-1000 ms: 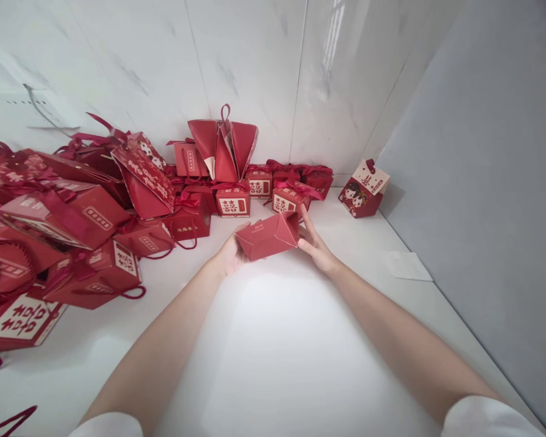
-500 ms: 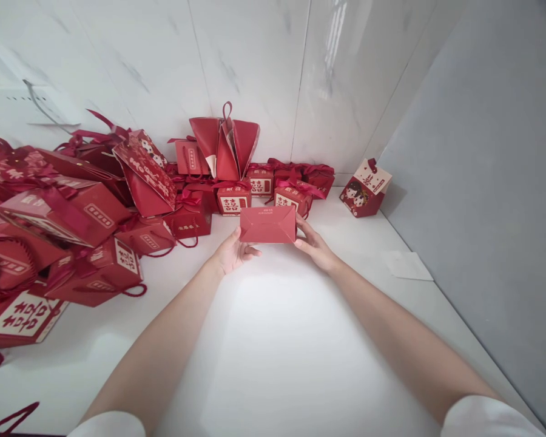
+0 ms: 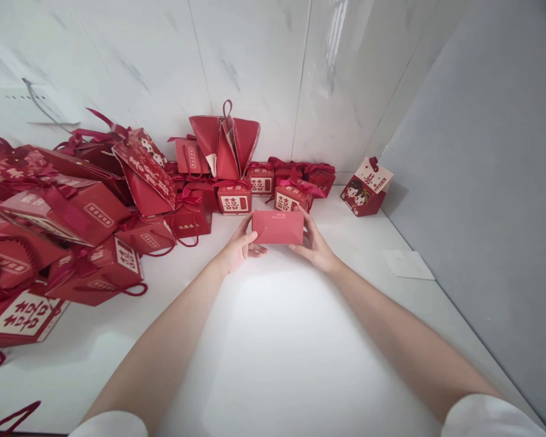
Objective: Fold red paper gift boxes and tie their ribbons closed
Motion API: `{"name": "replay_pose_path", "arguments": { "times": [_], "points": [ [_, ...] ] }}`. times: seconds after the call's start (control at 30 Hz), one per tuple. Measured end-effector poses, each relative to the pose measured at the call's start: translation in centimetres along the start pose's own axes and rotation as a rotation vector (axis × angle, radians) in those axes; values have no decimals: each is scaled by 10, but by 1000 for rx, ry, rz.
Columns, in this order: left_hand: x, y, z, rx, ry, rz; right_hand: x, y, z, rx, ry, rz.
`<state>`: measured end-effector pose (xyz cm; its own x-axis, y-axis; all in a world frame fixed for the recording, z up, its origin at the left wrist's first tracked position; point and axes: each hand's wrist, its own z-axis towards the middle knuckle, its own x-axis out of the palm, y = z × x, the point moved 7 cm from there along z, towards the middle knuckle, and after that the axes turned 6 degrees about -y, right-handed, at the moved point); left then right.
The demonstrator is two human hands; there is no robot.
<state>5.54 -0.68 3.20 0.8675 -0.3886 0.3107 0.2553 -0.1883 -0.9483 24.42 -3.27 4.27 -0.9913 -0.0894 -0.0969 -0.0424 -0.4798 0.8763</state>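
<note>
surface: white glossy desk [image 3: 273,340], bare in the middle and the near part, bright glare patch just below the hands.
room: I see marble-look wall tiles [image 3: 255,67] behind, plain grey wall [image 3: 491,170] on the right; desk runs into that corner.
left hand: left hand [image 3: 239,247] pinches the left end of a flat red paper box [image 3: 278,227], thumb on its face, fingers behind.
right hand: right hand [image 3: 313,244] pinches the right end, same grip.
box position: held up between both hands, just above the desk, its face toward me, small gold print near the top edge. I think it's folded flat, but the view is too coarse to be sure.
behind it: row of small red ribbon boxes [image 3: 233,200] along the wall, near the held box.
left side: big heap of red gift bags [image 3: 73,212], tumbled and overlapping.
back centre: open red bag with loop handle [image 3: 225,142] standing against the tiles.
right corner: cartoon-couple box [image 3: 366,188], tilted, well apart from the rest.
right edge: white paper slip [image 3: 407,265] lying flat by the grey wall.
</note>
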Motion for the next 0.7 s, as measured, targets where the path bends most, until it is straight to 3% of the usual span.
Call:
{"name": "replay_pose_path", "arguments": {
  "times": [0.13, 0.3, 0.5, 0.7],
  "points": [
    [6, -1, -1, -19, 12, 36, 2, 18, -4, -150, -95, -257],
    [9, -1, -1, 24, -22, 107, 4, 27, -6, -288, -120, -475],
    [10, 0, -1, 40, -152, 208, 8, 29, -8, -318, -100, -533],
    [11, 0, -1, 42, -174, 233, 10, 30, -8, -344, -102, -533]
  ]
}}
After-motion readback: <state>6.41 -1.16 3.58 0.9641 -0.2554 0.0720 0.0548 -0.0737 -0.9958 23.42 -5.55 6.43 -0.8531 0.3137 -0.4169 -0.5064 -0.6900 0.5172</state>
